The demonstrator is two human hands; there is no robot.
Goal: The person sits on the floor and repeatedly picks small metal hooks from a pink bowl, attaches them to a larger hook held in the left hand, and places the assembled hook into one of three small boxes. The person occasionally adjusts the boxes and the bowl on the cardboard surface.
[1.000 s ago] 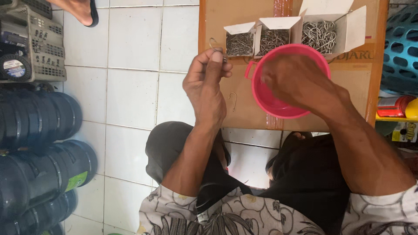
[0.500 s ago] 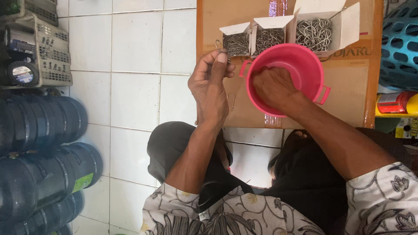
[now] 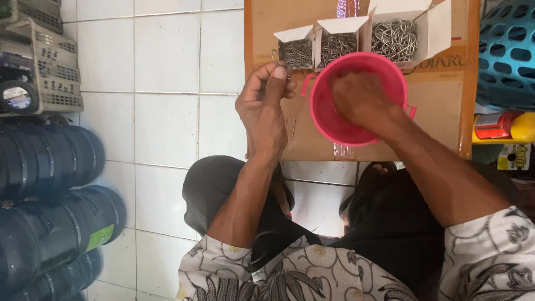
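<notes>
I see one pink bucket (image 3: 356, 100) sitting on a flat sheet of brown cardboard (image 3: 440, 117) laid on the white tiled floor (image 3: 150, 83), and I take the bucket as my landmark. My right hand (image 3: 359, 100) is plunged down inside it; its fingers are hidden in the bucket, so I cannot tell whether they are clenched or loose. My left hand (image 3: 266, 108) hovers just left of the bucket's rim, thumb and fingers (image 3: 278, 72) pinched together on what looks like a small metal hook, though it is too small to be sure. One loose hook (image 3: 291, 127) lies on the cardboard between that hand and the bucket. Behind the bucket stand three open white boxes of metal hooks in a row: a small box (image 3: 295, 51), a middle box (image 3: 338, 45) and a large box (image 3: 398, 36). A teal basket (image 3: 510, 53) stands to the right of the bucket. Far left of it I count three dark water jugs (image 3: 50, 200) stacked on their sides
</notes>
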